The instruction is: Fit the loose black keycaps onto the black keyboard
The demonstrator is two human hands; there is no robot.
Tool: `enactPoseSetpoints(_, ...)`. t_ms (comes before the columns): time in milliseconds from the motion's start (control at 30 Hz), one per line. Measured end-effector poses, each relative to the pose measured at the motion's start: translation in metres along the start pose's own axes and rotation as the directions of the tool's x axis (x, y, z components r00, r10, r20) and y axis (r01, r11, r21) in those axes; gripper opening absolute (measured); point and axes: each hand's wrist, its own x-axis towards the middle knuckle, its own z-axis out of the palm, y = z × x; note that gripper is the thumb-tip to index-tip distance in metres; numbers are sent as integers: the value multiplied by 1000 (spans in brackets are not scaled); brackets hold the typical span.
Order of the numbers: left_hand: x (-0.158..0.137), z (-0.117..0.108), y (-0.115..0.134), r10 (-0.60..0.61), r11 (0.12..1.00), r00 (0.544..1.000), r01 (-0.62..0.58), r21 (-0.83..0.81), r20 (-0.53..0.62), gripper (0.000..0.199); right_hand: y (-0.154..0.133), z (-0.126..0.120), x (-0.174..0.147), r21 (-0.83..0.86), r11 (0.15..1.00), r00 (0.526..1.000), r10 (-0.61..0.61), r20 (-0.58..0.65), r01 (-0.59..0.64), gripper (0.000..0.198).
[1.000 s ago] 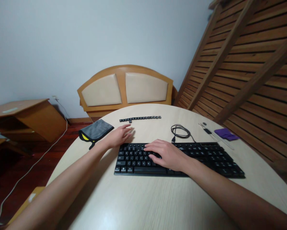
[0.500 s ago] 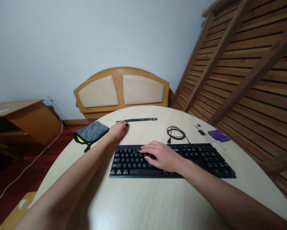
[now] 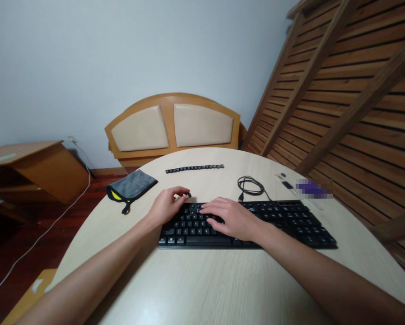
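Observation:
A black keyboard [image 3: 209, 242] lies lengthwise in front of me. My left hand [image 3: 166, 203] is over its far left corner, thumb and fingertips pinched on a small black keycap [image 3: 189, 194]. My right hand [image 3: 231, 217] rests on the middle of the keyboard with its fingers stretched to the left, holding nothing; it hides the keys beneath it. Farther back, a row of loose black keycaps [image 3: 195, 168] runs across the table. What lies under my left palm is hidden.
On the round table [image 3: 195, 280], a grey cloth [image 3: 134, 184] with a yellow underside lies at left. Behind the keyboard sits its coiled cable [image 3: 251, 185]. A blurred purple item [image 3: 312, 188] and thin tools are at right. A slatted wooden frame [image 3: 351, 85] leans close on the right.
My left hand has come back from the left end of the keycap row to the keyboard's far left corner, carrying a keycap. The right hand stays on the keyboard.

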Motion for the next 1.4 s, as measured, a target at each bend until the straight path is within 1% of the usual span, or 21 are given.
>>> enactPoseSetpoints(67, -17, 2, 7, 27, 997, 1000, -26, -78, 13, 24, 0, 0, 0, -3, 1000, 1000, 6, 8, -6, 28)
enactPoseSetpoints(133, -28, 3, 10, 62, 992, 997, -59, -108, 34, 23, -1, 0, 0, -5, 1000, 1000, 9, 12, -9, 28)
enactPoseSetpoints(200, -34, 2, 12, 75, 990, 996, -69, -121, 48, 22, -1, 0, 0, -6, 1000, 1000, 13, 8, -13, 28)
enactPoseSetpoints(433, -33, -1, 12, 44, 986, 997, -34, -162, 57, 21, -1, -1, 1, -16, 1000, 1000, 16, 18, -16, 27)
enactPoseSetpoints(833, -35, -1, 14, 147, 978, 987, -135, -156, 70, 19, 0, 1, -1, -21, 1000, 1000, 12, 15, -11, 27)
enactPoseSetpoints(1000, -34, 0, 14, 186, 976, 981, -177, -129, 58, 20, 1, 2, -1, -25, 1000, 1000, 8, 16, -8, 28)
enactPoseSetpoints(1167, -35, 1, 13, 182, 980, 982, -177, -90, 50, 19, 1, 2, -1, -27, 1000, 1000, 7, 15, -7, 28)
enactPoseSetpoints(1267, -35, 0, 15, 206, 978, 976, -206, -9, 77, 19, 1, 2, 0, -20, 1000, 1000, 2, 6, -1, 28)
enactPoseSetpoints(1400, -36, -1, 20, 274, 950, 955, -287, 120, 114, 22, 0, 2, 0, -19, 1000, 1000, -4, 4, 4, 28)
